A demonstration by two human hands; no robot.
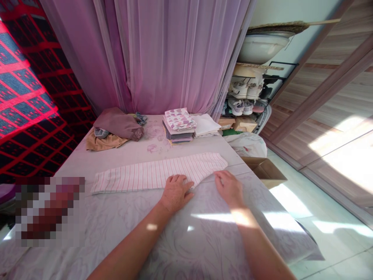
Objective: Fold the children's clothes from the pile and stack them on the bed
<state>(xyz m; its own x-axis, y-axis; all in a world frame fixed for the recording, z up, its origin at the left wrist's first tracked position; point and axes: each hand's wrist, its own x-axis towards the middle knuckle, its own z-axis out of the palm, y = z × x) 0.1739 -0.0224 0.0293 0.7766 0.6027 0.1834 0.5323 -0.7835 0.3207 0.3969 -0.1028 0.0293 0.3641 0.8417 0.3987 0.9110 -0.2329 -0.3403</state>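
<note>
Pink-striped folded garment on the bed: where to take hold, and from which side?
Probably the near long edge of the pink-striped garment, coming from the person's side, where the left hand and right hand are. It lies flat and long on the bedspread, so fingers can likely slide under that edge.

A: What colours mark the long folded striped cloth garment [157,174]?

B: White with thin pink stripes; the broad soft bedspread [116,249] beneath it is pale lilac, with a tone-on-tone floral pattern.

A: And around it?

B: The sheer hanging curtain [175,54] is plain lilac; the wide fabric panel [29,97] shows a red grid over black and blue; the small folded top cloth [179,119] is white, with pink and mauve blotches.
</note>
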